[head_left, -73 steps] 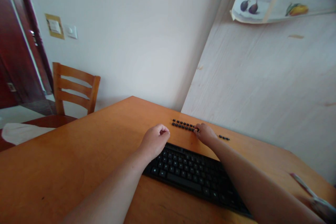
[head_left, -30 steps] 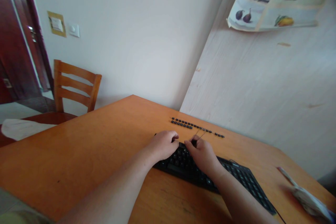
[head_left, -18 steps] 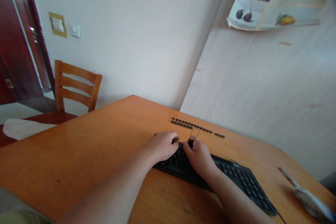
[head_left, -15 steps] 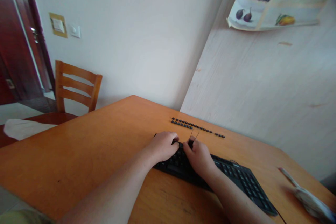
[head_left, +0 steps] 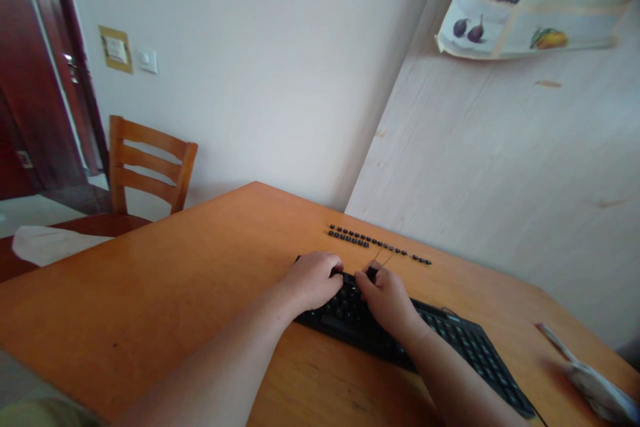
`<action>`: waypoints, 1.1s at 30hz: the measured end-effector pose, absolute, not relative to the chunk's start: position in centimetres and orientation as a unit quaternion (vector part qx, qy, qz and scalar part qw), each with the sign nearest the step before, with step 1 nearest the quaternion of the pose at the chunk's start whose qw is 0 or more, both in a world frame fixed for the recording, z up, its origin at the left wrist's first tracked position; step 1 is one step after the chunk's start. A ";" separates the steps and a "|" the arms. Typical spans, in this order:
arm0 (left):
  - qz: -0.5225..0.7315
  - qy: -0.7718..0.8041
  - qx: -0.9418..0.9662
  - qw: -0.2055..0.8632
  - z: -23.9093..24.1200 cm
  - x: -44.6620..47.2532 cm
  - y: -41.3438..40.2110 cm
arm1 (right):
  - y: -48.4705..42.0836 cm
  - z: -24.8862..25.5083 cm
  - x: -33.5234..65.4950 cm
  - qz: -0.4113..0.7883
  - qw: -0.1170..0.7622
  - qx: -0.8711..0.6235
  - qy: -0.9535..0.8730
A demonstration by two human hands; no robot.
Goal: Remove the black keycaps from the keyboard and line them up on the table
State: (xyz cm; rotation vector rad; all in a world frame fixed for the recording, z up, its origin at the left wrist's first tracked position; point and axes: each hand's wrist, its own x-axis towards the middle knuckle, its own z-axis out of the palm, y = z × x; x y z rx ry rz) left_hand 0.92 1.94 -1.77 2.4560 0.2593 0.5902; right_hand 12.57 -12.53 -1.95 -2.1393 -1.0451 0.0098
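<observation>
A dark wire tool [head_left: 372, 273] is grasped by the fingers of the right hand [head_left: 385, 293], its two thin wires pointed up and away. The keyboard [head_left: 473, 347] is set on the bench [head_left: 175, 293], below both hands, and its upper left edge is met by the left hand [head_left: 317, 280]. The left fingers are curled; whether the edge is gripped or merely pressed cannot be told.

If too little weight is borne by the left hand, the keyboard could be skidded or tipped by a push from the right. Beyond it, a near row of keys [head_left: 349, 238] and a longer far row [head_left: 380, 244] are laid out; should the tool be swung outward, loose keys could be snagged by the wires and their order lost. Whether the wires are clear of the far row cannot be judged, since the two overlap in view. Part of the keyboard is hidden by the right hand, so a neighbouring key might be caught by mistake. A slackened pinch could let the tool be dropped.
</observation>
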 end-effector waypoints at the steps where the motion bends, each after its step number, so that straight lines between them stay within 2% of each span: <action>1: 0.223 0.098 0.923 0.299 -1.7 0.9 1.9 | -12.6 -2.0 12.6 0.011 0.384 -0.833 -0.398; 12: 0.234 0.094 0.914 0.319 -1.8 0.9 1.8 | -13.0 -1.2 12.2 0.122 0.567 -0.762 -0.288; 17: 0.228 0.093 0.866 0.435 -1.3 1.1 1.3 | -12.8 -0.7 11.0 0.094 0.611 -0.715 -0.327; 20: 0.202 0.078 0.831 0.512 -1.0 1.3 1.0 | -12.7 -0.3 10.3 0.072 0.615 -0.699 -0.356; 29: 0.181 0.095 0.739 0.641 -1.0 1.4 1.1 | -12.7 -0.3 9.4 0.020 0.608 -0.692 -0.389; 33: 0.187 0.098 0.712 0.670 -1.0 1.5 1.3 | -12.8 -0.3 9.8 -0.035 0.551 -0.708 -0.440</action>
